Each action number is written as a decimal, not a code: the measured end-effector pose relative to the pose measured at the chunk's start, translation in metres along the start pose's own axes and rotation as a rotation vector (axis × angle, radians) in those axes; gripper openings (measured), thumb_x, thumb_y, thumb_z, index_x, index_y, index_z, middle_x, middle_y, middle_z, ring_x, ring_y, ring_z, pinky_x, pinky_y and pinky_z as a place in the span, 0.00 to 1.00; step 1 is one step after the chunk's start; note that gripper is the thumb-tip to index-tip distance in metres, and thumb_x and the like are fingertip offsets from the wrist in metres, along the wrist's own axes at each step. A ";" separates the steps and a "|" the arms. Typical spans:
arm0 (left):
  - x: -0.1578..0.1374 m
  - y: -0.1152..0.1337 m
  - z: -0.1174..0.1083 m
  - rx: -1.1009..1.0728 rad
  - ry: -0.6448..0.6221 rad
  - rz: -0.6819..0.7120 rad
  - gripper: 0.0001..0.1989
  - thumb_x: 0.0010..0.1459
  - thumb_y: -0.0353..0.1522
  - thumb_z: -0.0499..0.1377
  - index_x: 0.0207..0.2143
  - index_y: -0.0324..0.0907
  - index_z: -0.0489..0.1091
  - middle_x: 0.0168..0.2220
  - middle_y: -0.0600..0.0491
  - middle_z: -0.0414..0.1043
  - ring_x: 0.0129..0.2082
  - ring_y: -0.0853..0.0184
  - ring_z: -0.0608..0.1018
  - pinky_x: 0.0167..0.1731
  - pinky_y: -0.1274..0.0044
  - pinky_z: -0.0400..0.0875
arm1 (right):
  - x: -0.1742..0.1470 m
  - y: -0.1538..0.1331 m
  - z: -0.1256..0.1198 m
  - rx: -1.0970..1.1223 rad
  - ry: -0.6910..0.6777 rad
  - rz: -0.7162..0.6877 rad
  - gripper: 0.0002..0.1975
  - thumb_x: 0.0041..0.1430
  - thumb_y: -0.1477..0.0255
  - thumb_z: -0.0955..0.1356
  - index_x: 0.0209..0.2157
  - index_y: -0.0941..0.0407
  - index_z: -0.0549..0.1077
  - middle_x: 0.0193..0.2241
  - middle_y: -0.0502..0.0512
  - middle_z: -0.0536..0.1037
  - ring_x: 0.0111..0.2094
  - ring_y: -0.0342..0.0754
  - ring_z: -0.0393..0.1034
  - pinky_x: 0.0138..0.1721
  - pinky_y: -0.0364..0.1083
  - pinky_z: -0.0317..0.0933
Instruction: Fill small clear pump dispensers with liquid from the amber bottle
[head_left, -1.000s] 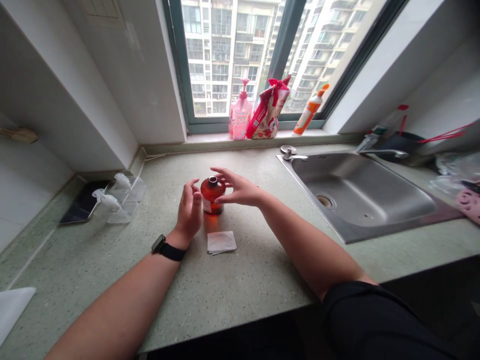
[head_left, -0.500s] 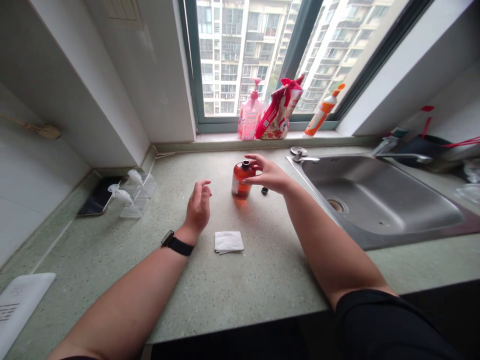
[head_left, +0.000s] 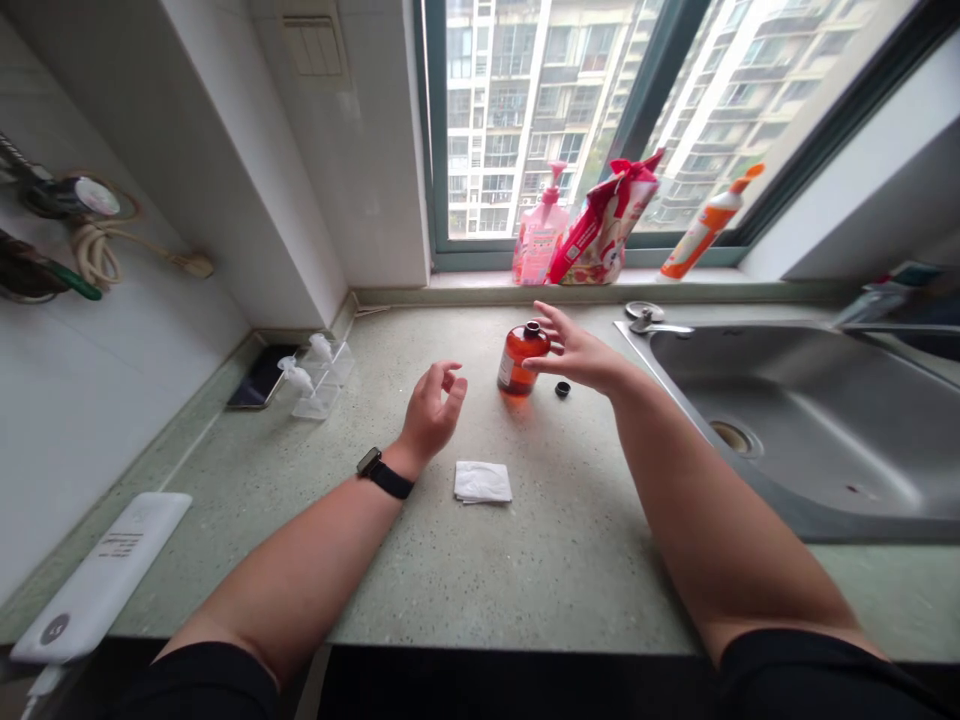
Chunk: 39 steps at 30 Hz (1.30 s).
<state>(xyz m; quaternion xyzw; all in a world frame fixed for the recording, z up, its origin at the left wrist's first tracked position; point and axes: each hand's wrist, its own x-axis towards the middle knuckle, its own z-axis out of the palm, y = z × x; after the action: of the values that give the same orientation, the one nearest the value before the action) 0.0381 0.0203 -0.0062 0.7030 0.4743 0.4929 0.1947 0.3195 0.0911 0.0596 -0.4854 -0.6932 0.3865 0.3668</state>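
An amber bottle (head_left: 514, 370) with an uncapped dark neck stands upright on the counter. My right hand (head_left: 574, 352) is at its right side, fingers spread and thumb across its front; whether any finger touches the glass I cannot tell. Just below that hand, the small black cap (head_left: 562, 389) lies on the counter. My left hand (head_left: 433, 412), with a black watch on the wrist, is held left of the bottle, fingers loosely curved, thumb apart and nothing in it. A folded white tissue (head_left: 482, 482) lies nearer to me, between my forearms.
Two clear containers with white tops (head_left: 316, 392) stand left beside a dark phone (head_left: 264, 378). A white power bank (head_left: 112, 570) lies at front left. The steel sink (head_left: 795, 400) is at right. A pink pump bottle (head_left: 538, 245), a red bag (head_left: 600, 235) and an orange-white bottle (head_left: 701, 235) line the windowsill.
The view has swung left, so everything sits further right. My right hand's fingers have spread and loosened at the bottle. The left thumb has moved away from its fingers.
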 end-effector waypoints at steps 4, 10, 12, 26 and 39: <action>0.002 0.013 -0.021 0.161 0.062 0.148 0.14 0.71 0.40 0.60 0.53 0.45 0.71 0.39 0.51 0.75 0.40 0.59 0.77 0.50 0.65 0.75 | -0.005 -0.017 -0.003 -0.014 0.153 -0.148 0.44 0.56 0.52 0.79 0.70 0.46 0.66 0.68 0.64 0.74 0.71 0.65 0.67 0.72 0.70 0.60; 0.023 0.029 -0.106 0.415 0.427 0.188 0.14 0.68 0.39 0.63 0.53 0.45 0.70 0.46 0.46 0.72 0.50 0.52 0.75 0.61 0.56 0.69 | -0.018 -0.048 -0.003 -0.021 0.421 -0.469 0.27 0.66 0.54 0.75 0.63 0.41 0.72 0.59 0.56 0.80 0.65 0.58 0.74 0.69 0.64 0.67; 0.029 0.022 -0.140 0.480 0.589 0.094 0.22 0.65 0.43 0.66 0.56 0.44 0.68 0.50 0.43 0.70 0.56 0.48 0.73 0.66 0.52 0.65 | -0.023 -0.058 -0.001 -0.008 0.449 -0.520 0.23 0.68 0.56 0.74 0.62 0.40 0.73 0.57 0.54 0.81 0.63 0.58 0.76 0.67 0.63 0.70; 0.015 -0.072 -0.219 0.639 0.150 -0.574 0.34 0.41 0.57 0.77 0.32 0.46 0.63 0.41 0.34 0.81 0.53 0.36 0.81 0.47 0.57 0.75 | -0.047 -0.088 0.034 0.024 0.479 -0.614 0.16 0.69 0.64 0.73 0.56 0.42 0.77 0.49 0.53 0.83 0.55 0.55 0.81 0.61 0.59 0.75; 0.023 -0.048 -0.195 0.517 -0.228 -0.347 0.25 0.43 0.50 0.76 0.35 0.47 0.73 0.35 0.47 0.78 0.35 0.52 0.81 0.36 0.67 0.74 | -0.054 -0.031 0.115 -0.122 0.074 -0.334 0.13 0.69 0.60 0.69 0.49 0.48 0.80 0.48 0.59 0.84 0.50 0.58 0.82 0.54 0.61 0.79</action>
<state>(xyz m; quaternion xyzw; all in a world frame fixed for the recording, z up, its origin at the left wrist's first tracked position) -0.1543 0.0247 0.0551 0.6884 0.6715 0.2340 0.1429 0.2201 0.0113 0.0305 -0.3986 -0.7724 0.2592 0.4211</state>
